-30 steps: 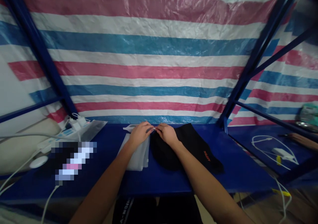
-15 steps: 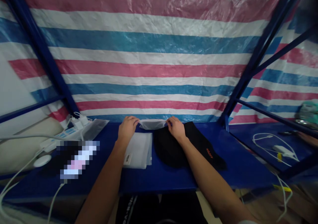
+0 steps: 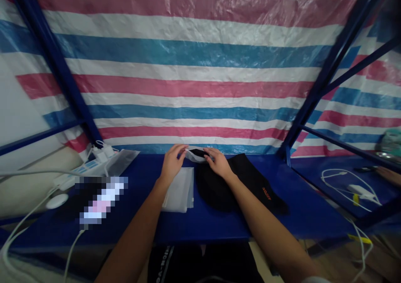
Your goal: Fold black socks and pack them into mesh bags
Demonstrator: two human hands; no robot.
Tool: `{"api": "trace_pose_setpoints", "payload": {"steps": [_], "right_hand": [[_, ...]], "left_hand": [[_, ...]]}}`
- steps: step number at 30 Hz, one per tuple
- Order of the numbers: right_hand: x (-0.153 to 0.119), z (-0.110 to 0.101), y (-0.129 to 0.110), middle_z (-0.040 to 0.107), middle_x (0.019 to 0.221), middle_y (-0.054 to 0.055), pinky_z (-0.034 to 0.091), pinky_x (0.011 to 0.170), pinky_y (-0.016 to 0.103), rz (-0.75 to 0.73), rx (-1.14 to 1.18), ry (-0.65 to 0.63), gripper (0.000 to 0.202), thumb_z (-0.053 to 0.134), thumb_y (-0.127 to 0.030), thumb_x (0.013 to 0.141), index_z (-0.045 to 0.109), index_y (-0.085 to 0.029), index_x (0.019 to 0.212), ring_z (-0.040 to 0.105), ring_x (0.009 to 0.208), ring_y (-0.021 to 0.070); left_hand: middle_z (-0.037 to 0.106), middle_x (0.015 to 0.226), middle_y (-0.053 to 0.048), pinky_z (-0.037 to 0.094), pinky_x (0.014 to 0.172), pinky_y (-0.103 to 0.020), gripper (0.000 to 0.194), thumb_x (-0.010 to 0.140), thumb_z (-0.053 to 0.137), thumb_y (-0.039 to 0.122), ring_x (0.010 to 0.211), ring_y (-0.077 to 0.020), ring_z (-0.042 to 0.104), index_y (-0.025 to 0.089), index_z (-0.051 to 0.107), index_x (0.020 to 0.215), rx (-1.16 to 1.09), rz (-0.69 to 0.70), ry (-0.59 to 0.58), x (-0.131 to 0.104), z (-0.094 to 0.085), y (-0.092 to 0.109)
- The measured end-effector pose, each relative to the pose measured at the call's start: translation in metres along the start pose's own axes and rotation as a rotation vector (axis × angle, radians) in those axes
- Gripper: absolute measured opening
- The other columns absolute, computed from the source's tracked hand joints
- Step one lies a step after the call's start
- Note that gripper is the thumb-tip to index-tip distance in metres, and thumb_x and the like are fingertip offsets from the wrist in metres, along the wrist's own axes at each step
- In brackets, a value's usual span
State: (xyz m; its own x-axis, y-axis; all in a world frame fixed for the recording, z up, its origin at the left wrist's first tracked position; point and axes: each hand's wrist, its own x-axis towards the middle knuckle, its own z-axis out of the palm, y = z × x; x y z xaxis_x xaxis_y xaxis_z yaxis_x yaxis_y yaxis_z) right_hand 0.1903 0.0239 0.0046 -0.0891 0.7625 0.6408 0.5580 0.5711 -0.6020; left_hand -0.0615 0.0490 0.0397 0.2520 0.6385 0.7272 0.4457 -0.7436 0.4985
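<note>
Near the middle of the far edge of the blue surface, the two hands hold one translucent bag with its mouth parted. The left hand has thumb and fingers pinching the left end of the rim, and the right hand pinches the right end in a similar way, its fingertips near the dark gap of the mouth. What makes this gap dark I cannot tell, and it is also not clear if the bottom of the bag touches the surface. Under the right forearm lies the black cloth piece with orange lettering, stretching toward the right part of the surface. Between the forearms, nearer to the front edge, there is a flat stack of translucent bags, partly covered by the left arm. In my judgement, the main risk is the thin rim — if one hand loosens, the mouth may fall together, and if both pull too strongly apart, the film may stretch or tear at the ends. The cloth is close to the right arm, so a low sweep of this forearm could crease it — or drag it toward the front edge.
</note>
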Motion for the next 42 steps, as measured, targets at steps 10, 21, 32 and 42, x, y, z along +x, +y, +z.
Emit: {"api": "trace_pose_setpoints", "payload": {"steps": [10, 21, 32, 42], "right_hand": [[0.005, 0.005, -0.014, 0.08, 0.122, 0.007, 0.059, 0.098, 0.041, 0.459, 0.898, 0.093, 0.057, 0.091, -0.05, 0.077, 0.077, -0.025, 0.126, 0.074, 0.109, 0.0259], [-0.001, 0.012, -0.016, 0.081, 0.104, 0.006, 0.063, 0.081, 0.035, 0.551, 1.016, -0.026, 0.054, 0.095, -0.059, 0.072, 0.079, -0.022, 0.108, 0.075, 0.094, 0.0234], [-0.006, 0.015, -0.025, 0.082, 0.1, 0.007, 0.063, 0.091, 0.038, 0.548, 1.014, -0.16, 0.053, 0.098, -0.055, 0.067, 0.079, -0.021, 0.102, 0.077, 0.095, 0.0248], [-0.007, 0.014, -0.039, 0.082, 0.104, 0.007, 0.06, 0.099, 0.043, 0.451, 0.869, -0.166, 0.046, 0.098, -0.043, 0.068, 0.08, -0.021, 0.105, 0.078, 0.097, 0.0269]], "left_hand": [[0.065, 0.149, -0.017, 0.061, 0.099, -0.043, 0.068, 0.094, 0.069, 0.065, 0.135, -0.0353, 0.064, 0.019, 0.062, 0.144, -0.638, -0.489, -0.051, -0.006, 0.031, -0.009], [0.077, 0.128, -0.014, 0.058, 0.104, -0.042, 0.052, 0.086, 0.082, 0.058, 0.122, -0.0294, 0.072, 0.019, 0.077, 0.121, -0.85, -0.524, 0.032, -0.006, 0.033, 0.006], [0.081, 0.105, -0.01, 0.058, 0.092, -0.039, 0.039, 0.097, 0.069, 0.056, 0.099, -0.0264, 0.075, 0.019, 0.078, 0.104, -0.385, -0.32, 0.145, -0.01, 0.03, 0.002], [0.077, 0.111, -0.009, 0.053, 0.095, -0.037, 0.025, 0.11, 0.05, 0.035, 0.103, -0.0241, 0.073, 0.024, 0.071, 0.116, 0.063, -0.078, 0.097, -0.017, 0.021, 0.016]]}}
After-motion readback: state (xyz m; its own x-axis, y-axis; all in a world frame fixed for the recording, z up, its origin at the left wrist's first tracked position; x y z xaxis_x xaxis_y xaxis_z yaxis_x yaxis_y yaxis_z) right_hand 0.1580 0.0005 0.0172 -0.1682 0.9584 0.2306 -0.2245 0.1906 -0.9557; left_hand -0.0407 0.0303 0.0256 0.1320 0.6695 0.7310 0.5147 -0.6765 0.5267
